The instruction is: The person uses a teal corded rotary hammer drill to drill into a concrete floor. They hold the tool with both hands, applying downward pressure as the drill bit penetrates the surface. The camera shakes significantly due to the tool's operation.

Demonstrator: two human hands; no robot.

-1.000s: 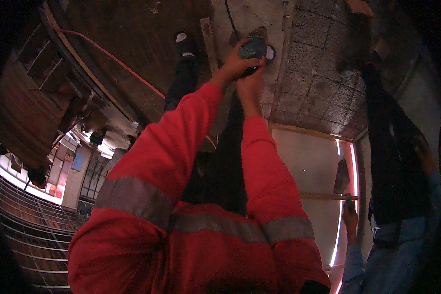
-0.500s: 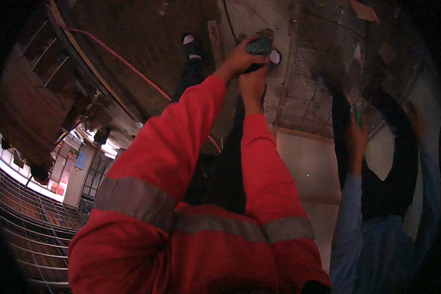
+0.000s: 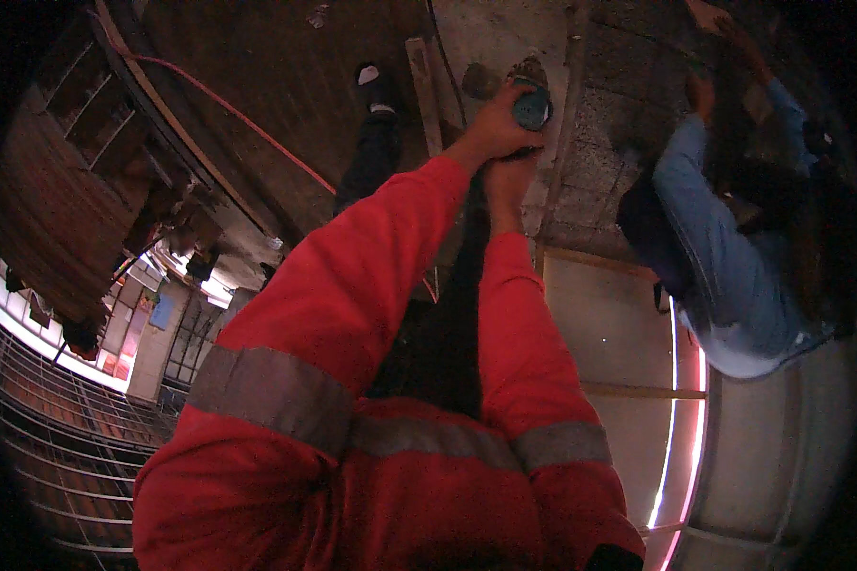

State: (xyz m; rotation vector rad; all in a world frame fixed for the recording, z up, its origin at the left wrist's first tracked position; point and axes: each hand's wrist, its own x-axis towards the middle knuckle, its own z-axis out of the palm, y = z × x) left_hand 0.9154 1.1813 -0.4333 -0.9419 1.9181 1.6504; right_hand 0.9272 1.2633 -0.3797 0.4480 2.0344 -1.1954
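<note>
Both my arms, in red sleeves with grey bands, reach forward to a teal, round-bodied hand tool (image 3: pixel 531 108) above the floor. My left hand (image 3: pixel 498 127) is closed round its upper body, fingers curled over the far side. Just beneath, my right hand (image 3: pixel 510 179) is closed on the lower part, which the hands mostly hide. A brown, rough-looking thing (image 3: pixel 528 68) shows right beyond the tool; whether they touch I cannot tell. Beside it on the floor lies a dark rounded lump (image 3: pixel 481 81).
At right a co-worker in a blue top (image 3: pixel 743 257) bends forward, one hand (image 3: pixel 754 59) near a flat reddish piece (image 3: pixel 707 15). A wooden strip (image 3: pixel 424 95) lies left of my hands. A red hose or cord (image 3: pixel 248 128) crosses the floor. Metal bars (image 3: pixel 67 457) stand at lower left.
My hands and the tool have shifted slightly right and the tool has turned, uncovering the dark lump. The co-worker has leaned far forward, hands now near the reddish piece.
</note>
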